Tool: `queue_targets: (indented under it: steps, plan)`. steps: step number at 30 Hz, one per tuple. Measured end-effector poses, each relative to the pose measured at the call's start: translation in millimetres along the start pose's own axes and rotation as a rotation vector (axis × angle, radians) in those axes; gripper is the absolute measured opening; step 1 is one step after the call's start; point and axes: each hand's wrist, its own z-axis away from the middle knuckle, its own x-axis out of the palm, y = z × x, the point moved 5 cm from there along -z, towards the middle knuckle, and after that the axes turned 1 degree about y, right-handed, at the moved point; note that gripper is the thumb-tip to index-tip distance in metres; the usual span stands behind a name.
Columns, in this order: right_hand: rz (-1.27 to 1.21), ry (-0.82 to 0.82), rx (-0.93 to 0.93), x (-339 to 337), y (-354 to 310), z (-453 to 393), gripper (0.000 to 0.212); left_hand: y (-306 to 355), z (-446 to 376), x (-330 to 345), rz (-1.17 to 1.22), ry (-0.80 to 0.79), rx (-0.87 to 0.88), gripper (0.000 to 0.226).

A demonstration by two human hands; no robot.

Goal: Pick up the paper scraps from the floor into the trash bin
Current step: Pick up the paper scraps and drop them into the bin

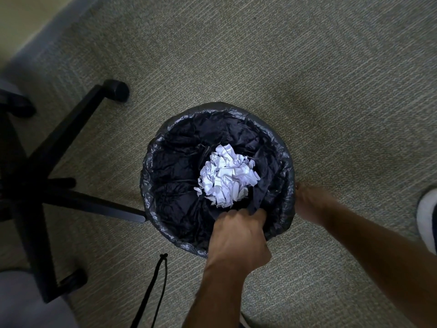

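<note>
**Steadying the liner with the scraps already in**

Our left hand [238, 235] was curled over the near rim of the trash bin [151, 185], its fingers pinching a fold of the black liner [179, 162] inside. Our right hand [307, 202] sat against the bin's outer wall on the right side; it was blurred, so we could not tell whether it gripped the rim or only pressed on it. Just beyond the left fingers, the paper scraps [227, 176] lay bunched in a white heap at the bottom of the bin. We judged the gathering nearly done: no scraps showed on the carpet [307, 67] around our hands. To finish well, we thought it best to keep the liner tucked over the rim and not tip the bin. A chair base [59, 143] stood to the left of our hands.
</note>
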Motion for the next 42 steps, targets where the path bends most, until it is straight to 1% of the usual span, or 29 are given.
queue_targets:
  steps: [4, 6, 8, 10, 12, 14, 18, 21, 23, 26, 29, 30, 33, 37, 38, 40, 42]
  plan:
    - [-0.059, 0.014, 0.032, -2, 1, 0, 0.040, 0, 0, -1, 0.002, 0.010, -0.005, 0.033]
    - [-0.108, -0.007, 0.071, -4, 1, -2, 0.035, 0, 0, -1, -0.004, 0.006, -0.005, 0.032]
    - [-0.140, -0.013, 0.134, 2, 5, -9, 0.030, -1, 0, -2, -0.005, 0.012, -0.004, 0.031]
    - [-0.167, -0.004, 0.188, 10, 13, -17, 0.031, -1, 0, -2, -0.012, 0.009, -0.002, 0.032]
    - [-0.227, 0.028, 0.244, 24, 25, -27, 0.031, -1, -1, -2, -0.009, 0.014, 0.001, 0.032]
    - [-0.309, 0.041, 0.330, 32, 39, -36, 0.026, 0, 0, -2, -0.010, 0.008, 0.009, 0.033]
    - [-0.406, -0.074, 0.413, 17, 46, -34, 0.033, 0, 0, -2, -0.003, -0.002, 0.012, 0.032]
    - [-0.503, -0.089, 0.489, 9, 47, -21, 0.038, 0, -1, -3, -0.003, 0.009, 0.001, 0.033]
    - [-0.604, -0.031, 0.524, 5, 45, -11, 0.032, 1, 1, -3, -0.004, 0.002, 0.000, 0.033]
    - [-0.730, 0.110, 0.564, -7, 44, 5, 0.012, 1, 1, -4, -0.012, 0.008, -0.005, 0.035]
    - [-0.865, 0.261, 0.605, -21, 39, 29, 0.012, 2, 3, -6, -0.013, -0.006, -0.027, 0.038]
    - [-0.960, 0.320, 0.640, -24, 39, 38, 0.009, 2, 3, -6, -0.013, -0.010, -0.029, 0.039]
    - [-1.373, 0.469, 0.760, -32, 35, 64, 0.004, 2, 4, -9, 0.010, -0.015, -0.040, 0.041]
    - [-1.976, 0.748, 0.774, -63, 20, 89, 0.018, 3, 6, -11, 0.012, -0.017, -0.052, 0.044]
    - [-2.079, 0.791, 0.757, -73, 14, 94, 0.019, 3, 6, -11, 0.012, -0.021, -0.056, 0.044]
    - [-2.219, 0.840, 0.683, -95, 2, 102, 0.010, 3, 7, -11, 0.007, -0.031, -0.067, 0.045]
    - [-2.220, 0.832, 0.604, -116, -12, 107, 0.005, 3, 7, -12, 0.013, -0.033, -0.070, 0.046]
